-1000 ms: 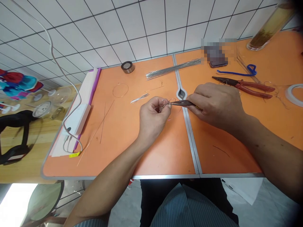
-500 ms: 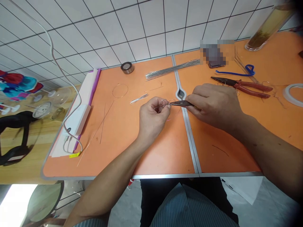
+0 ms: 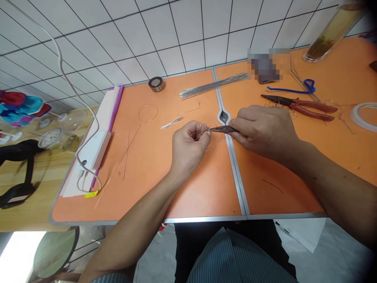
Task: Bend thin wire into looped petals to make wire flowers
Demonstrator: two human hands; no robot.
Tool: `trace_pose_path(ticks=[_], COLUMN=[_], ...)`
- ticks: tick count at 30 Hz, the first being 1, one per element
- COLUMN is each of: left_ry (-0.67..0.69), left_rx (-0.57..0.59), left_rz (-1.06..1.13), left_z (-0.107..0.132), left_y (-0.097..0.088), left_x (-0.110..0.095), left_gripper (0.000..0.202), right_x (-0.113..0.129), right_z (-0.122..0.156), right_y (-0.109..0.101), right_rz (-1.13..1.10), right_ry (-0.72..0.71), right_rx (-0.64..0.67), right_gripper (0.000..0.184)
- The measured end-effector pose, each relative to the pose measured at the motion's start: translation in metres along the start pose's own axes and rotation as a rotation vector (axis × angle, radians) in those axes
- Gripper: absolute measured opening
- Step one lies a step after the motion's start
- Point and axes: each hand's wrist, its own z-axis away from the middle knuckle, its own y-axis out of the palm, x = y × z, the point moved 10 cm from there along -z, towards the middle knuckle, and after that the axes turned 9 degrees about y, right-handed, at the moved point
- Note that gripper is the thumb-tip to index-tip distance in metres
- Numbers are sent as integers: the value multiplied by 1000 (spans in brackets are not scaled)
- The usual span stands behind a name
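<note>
My left hand [image 3: 190, 147] pinches a bent piece of thin wire [image 3: 202, 129] with several small loops, held above the orange table [image 3: 200, 200]. In my right hand [image 3: 262, 125] is a pair of needle-nose pliers [image 3: 222, 129], its handles mostly hidden by my fingers. The dark jaws point left and meet the wire at my left thumb tip. Just left of the hands lies a small bunch of short wires [image 3: 171, 123]. A thin wire ring [image 3: 148, 113] rests farther left.
Behind the hands lie a bundle of straight wires [image 3: 212, 85] and a tape roll [image 3: 156, 83]. Red-handled pliers [image 3: 312, 109], a blue bent wire [image 3: 308, 87] and a white ring [image 3: 365, 116] are at right. A white power bank [image 3: 96, 151] with a cable sits left; a glass [image 3: 324, 43] stands back right.
The view has shifted very slightly. Both hands, the wire and the pliers keep nearly the same pose.
</note>
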Motion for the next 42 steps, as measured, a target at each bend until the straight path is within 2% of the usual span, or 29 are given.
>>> trace_pose_path(ticks=[9,19,27,32,39,42], left_ry=[13,-19,-3,34,66,85], left_rx=[8,-5,-17,-14,-5,-7], left_rz=[-1,38,21,-32,-64,-65], left_z=[-1,-3,1,2,1,1], left_y=[0,0,-1,-1,-1,-1], left_x=[-1,-2,-2,-4,-4,-5], left_gripper=[15,17,17,15,15,16], right_x=[-5,-7,3,0,-5,-3], right_z=[-1,-4,-4,-5,-6,-6], right_y=[7,7,-4,-1,9,5], right_rz=[-89,-114,-1,-24,-64,-73], right_ry=[67,106,10,14,67,50], right_rx=[65,57,-21,4,119,92], right_gripper=[35,28,29,31,33,36])
